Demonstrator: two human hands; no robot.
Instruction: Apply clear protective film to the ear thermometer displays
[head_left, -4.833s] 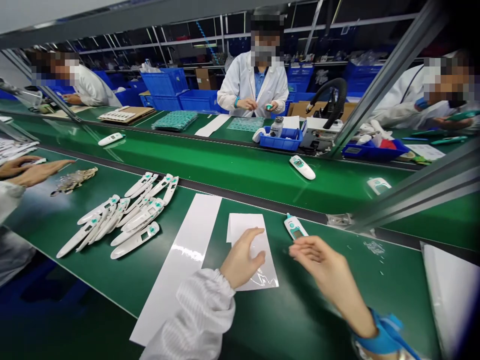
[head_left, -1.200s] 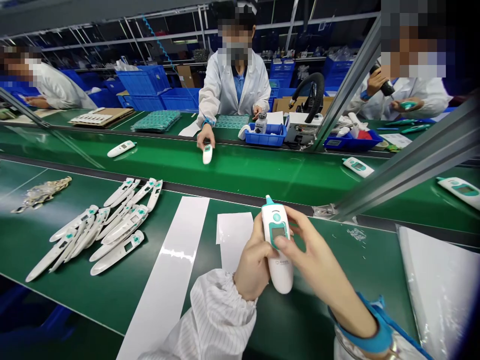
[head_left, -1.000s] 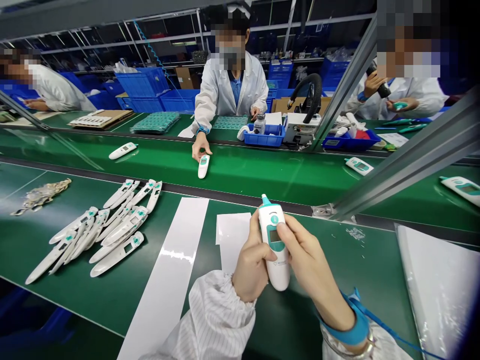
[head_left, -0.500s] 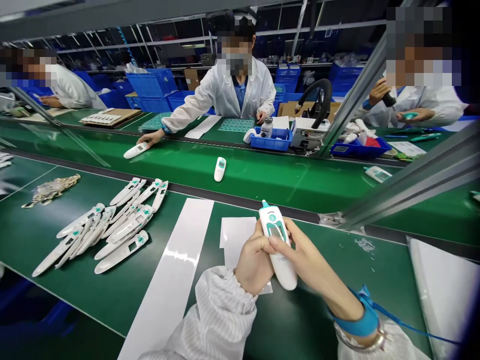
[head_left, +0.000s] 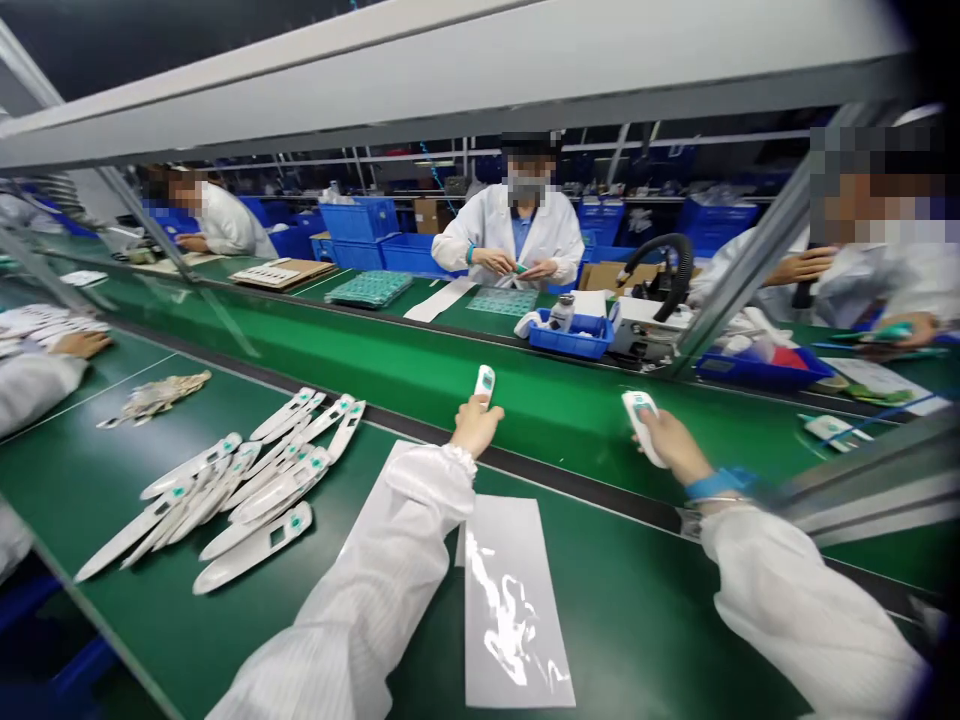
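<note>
Reaching over the belt [head_left: 420,370] — my left hand [head_left: 474,425] pinches one thermometer [head_left: 484,381], my right hand [head_left: 670,443] grips another [head_left: 639,418]. Light, rigid, slick plastic, I judge — hold mid-body, clear of the display.

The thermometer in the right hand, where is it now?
In the head view, the right hand holds the thermometer over the green conveyor belt, right of the second thermometer at the left hand.

Belt [head_left: 570,400] bright green. Thermometers white with teal around the screen: one at left hand [head_left: 474,424], thermometer [head_left: 643,425] in right hand [head_left: 673,445]. Wrist strap [head_left: 712,484] blue. Sleeves [head_left: 375,590] white, fine stripe. Backing sheet [head_left: 510,600] white, glossy. Bin [head_left: 574,337] beyond belt blue.
</note>
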